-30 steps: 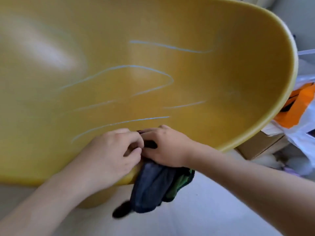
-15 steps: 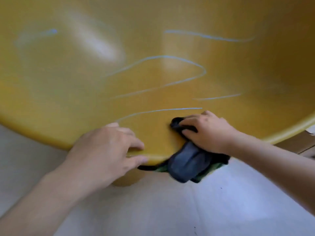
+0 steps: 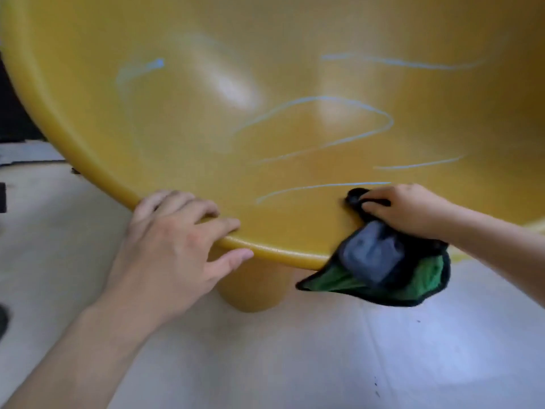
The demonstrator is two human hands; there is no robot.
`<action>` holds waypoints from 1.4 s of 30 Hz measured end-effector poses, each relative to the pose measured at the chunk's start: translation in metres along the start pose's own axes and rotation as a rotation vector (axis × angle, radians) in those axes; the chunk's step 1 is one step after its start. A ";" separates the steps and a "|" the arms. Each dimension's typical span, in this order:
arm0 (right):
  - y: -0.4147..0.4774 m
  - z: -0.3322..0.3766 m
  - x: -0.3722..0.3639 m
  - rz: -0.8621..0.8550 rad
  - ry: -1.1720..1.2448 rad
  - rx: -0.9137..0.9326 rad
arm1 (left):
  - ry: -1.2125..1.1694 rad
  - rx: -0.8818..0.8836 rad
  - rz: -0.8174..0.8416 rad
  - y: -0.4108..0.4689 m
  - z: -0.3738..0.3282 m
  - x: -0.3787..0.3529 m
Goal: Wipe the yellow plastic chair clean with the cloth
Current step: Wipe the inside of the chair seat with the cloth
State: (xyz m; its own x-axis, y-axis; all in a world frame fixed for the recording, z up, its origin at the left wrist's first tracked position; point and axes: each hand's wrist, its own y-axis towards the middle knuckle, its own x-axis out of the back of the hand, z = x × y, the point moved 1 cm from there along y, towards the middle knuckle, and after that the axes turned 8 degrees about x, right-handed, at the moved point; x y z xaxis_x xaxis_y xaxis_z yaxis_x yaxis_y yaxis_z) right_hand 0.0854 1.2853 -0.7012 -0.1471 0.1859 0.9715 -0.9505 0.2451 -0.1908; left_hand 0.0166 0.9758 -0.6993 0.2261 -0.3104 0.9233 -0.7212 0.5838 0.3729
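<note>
Left hand (image 3: 177, 240) spread, right hand (image 3: 410, 212) curled.

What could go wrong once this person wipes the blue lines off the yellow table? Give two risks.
1. Most of the cloth hangs off the rim of the table; only a small bunch sits under the right hand, so it may smear the blue lines rather than lift them.
2. The left hand rests on the rim, and just one leg shows beneath; leaning in for the far lines might tip the table.
</note>
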 end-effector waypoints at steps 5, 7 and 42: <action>0.033 0.097 -0.014 -0.103 0.120 0.113 | -0.033 -0.031 -0.034 0.002 0.007 -0.003; 0.047 0.177 -0.016 -0.102 0.356 0.388 | -0.062 -0.026 -0.040 0.004 0.012 0.000; 0.070 0.029 -0.014 -0.036 0.008 0.334 | 0.046 0.021 0.138 0.046 -0.065 -0.016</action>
State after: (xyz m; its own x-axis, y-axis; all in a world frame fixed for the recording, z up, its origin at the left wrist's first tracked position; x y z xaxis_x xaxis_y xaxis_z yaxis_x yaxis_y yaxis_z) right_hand 0.0133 1.2726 -0.7245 -0.1106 0.1907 0.9754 -0.9924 -0.0736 -0.0981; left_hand 0.0219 1.0566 -0.6913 0.1528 -0.1932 0.9692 -0.7611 0.6026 0.2401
